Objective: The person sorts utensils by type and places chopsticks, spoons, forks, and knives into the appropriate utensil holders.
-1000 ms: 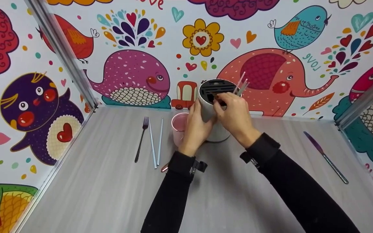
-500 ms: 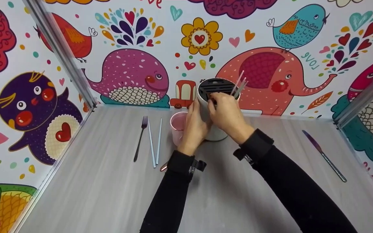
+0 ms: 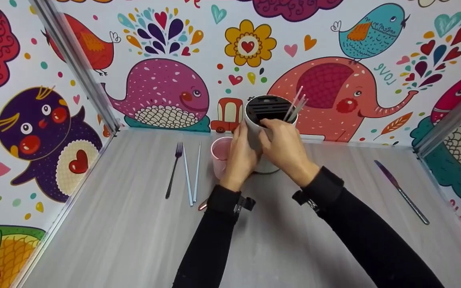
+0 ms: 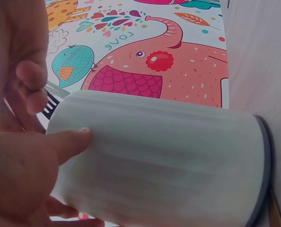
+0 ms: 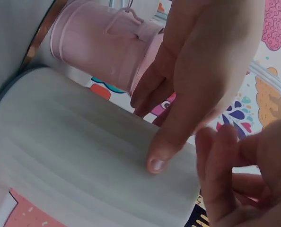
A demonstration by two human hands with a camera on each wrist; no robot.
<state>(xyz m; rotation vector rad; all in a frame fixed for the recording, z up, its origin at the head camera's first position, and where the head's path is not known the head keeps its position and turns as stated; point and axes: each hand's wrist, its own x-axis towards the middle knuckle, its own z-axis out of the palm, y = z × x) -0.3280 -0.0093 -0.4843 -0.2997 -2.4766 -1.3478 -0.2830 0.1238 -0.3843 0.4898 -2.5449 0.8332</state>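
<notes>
A white cylindrical utensil holder (image 3: pixel 268 160) with a black slotted insert (image 3: pixel 268 106) stands tilted slightly toward me. My left hand (image 3: pixel 241 160) grips its left side, the thumb lying along the wall in the left wrist view. My right hand (image 3: pixel 286 146) is at the front rim with its index fingertip over the insert. Its fingers are bent, and nothing shows between them in the right wrist view (image 5: pixel 235 175); what lies under the fingertip is hidden. Several thin pale pink sticks (image 3: pixel 295 105) rise from the holder's right side.
Left of the holder stands a pink cup (image 3: pixel 219 154). A dark fork (image 3: pixel 174 170) and two pale blue chopsticks (image 3: pixel 192 176) lie farther left. A copper-coloured utensil (image 3: pixel 203 205) is mostly hidden by my left arm. A knife (image 3: pixel 401 192) lies at the right.
My right fingers were bunched together over the insert's front slots; now they have spread a little and the index fingertip reaches over the front rim. My left hand and the holder stay put.
</notes>
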